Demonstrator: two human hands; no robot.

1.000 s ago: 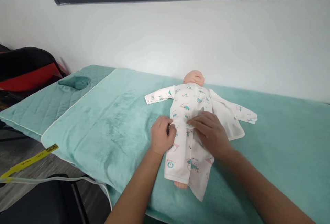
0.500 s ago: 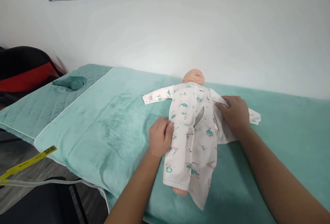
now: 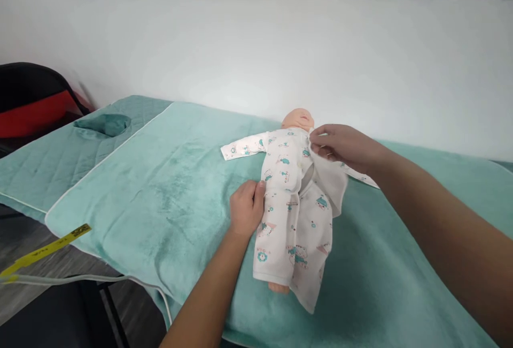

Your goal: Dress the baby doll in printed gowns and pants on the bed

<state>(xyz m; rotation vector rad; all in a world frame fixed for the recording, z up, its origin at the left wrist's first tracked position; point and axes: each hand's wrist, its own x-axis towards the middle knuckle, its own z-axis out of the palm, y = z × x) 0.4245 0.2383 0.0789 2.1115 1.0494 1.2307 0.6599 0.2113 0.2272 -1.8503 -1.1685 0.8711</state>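
Note:
A baby doll (image 3: 298, 119) lies on its back on a teal towel (image 3: 180, 187), dressed in a white printed sleepsuit (image 3: 288, 209). My left hand (image 3: 245, 209) rests closed against the doll's hip, fingers curled on the suit's left edge. My right hand (image 3: 342, 146) pinches the suit's open front flap near the doll's neck and holds it lifted over the chest. One bare foot (image 3: 279, 287) pokes out of the lower leg.
The towel covers a quilted teal table pad (image 3: 60, 161) with a face hole (image 3: 102, 123). A white wall stands close behind. A black and red chair (image 3: 32, 107) is at the left. Yellow tape (image 3: 44, 249) hangs off the table's near left edge.
My right hand went from the doll's waist out to the loose flap at the right, then lifted that flap up toward the doll's neck. My left hand stayed at the hip.

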